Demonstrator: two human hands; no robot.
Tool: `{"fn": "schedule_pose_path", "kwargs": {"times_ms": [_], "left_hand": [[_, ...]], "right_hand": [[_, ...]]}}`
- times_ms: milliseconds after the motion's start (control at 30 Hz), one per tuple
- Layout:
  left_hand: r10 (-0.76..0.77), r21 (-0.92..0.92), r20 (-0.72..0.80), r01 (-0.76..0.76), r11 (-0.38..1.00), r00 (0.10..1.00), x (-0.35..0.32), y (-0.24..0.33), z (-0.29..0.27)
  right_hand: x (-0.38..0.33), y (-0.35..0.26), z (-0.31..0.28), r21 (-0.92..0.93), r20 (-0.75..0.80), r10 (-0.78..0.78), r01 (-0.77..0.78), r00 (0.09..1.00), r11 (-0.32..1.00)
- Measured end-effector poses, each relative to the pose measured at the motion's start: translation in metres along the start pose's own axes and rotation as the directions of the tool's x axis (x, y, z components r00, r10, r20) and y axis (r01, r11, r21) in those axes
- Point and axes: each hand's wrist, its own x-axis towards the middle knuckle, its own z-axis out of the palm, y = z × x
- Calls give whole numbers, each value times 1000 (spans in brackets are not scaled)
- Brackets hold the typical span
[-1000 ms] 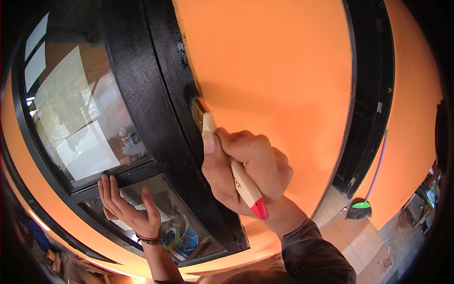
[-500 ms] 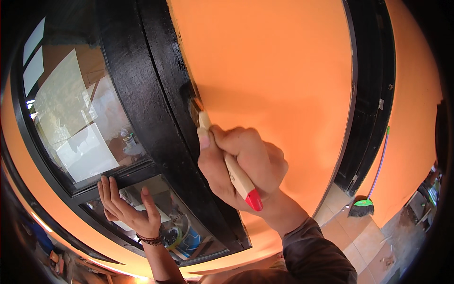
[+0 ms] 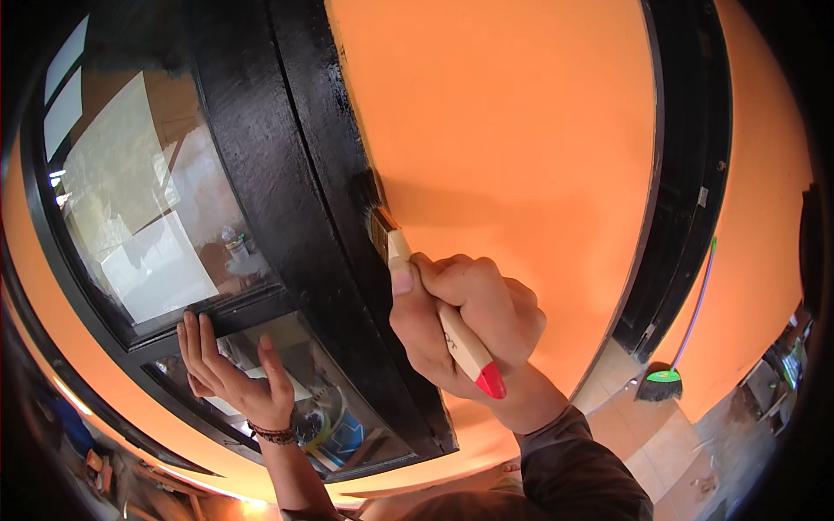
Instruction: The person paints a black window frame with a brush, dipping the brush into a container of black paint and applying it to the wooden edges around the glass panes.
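My right hand [image 3: 473, 317] is closed round the pale wooden handle of a paintbrush [image 3: 469, 352] with a red tip. The brush's dark bristles touch the outer edge of a black window frame [image 3: 300, 217], where it meets the orange wall [image 3: 504, 113]. Wet-looking black paint shines on that frame. Holding nothing, my left hand [image 3: 234, 373] has its fingers apart. Its fingertips rest on the black crossbar between the large upper glass pane [image 3: 195, 191] and the smaller lower one. A beaded bracelet circles the left wrist.
Pale sheets [image 3: 161, 269] show in the upper pane. Farther right stands a black door frame [image 3: 695, 130]. A broom [image 3: 662, 382] with green and black head leans by the wall on the tiled floor [image 3: 634, 417]. Assorted clutter [image 3: 769, 391] lies at the far right.
My right hand and the paintbrush have moved down and a little to the right along the frame's edge. My left hand stays on the crossbar. The view has shifted slightly.
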Motion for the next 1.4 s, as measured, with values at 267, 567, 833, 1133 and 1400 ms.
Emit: {"fn": "schedule_pose_path", "kwargs": {"times_ms": [267, 567, 833, 1133, 1400], "left_hand": [[-6, 21, 12, 6, 1000, 1000, 0, 0, 1], [-16, 19, 14, 16, 1000, 1000, 1, 3, -1], [0, 39, 22, -1, 999, 1000, 1, 0, -2], [-12, 38, 6, 12, 999, 1000, 0, 1, -2], [-9, 21, 9, 9, 1000, 1000, 1, 2, -3]], "right_hand": [[8, 3, 7, 31, -78, -28, 30, 997, 999], [7, 1, 4, 41, -74, -44, 48, 996, 998], [4, -9, -9, 40, -2, 47, -47, 999, 998], [1, -4, -9, 57, 60, -6, 3, 998, 998], [1, -1, -8, 47, 44, 5, -7, 999, 999]]}}
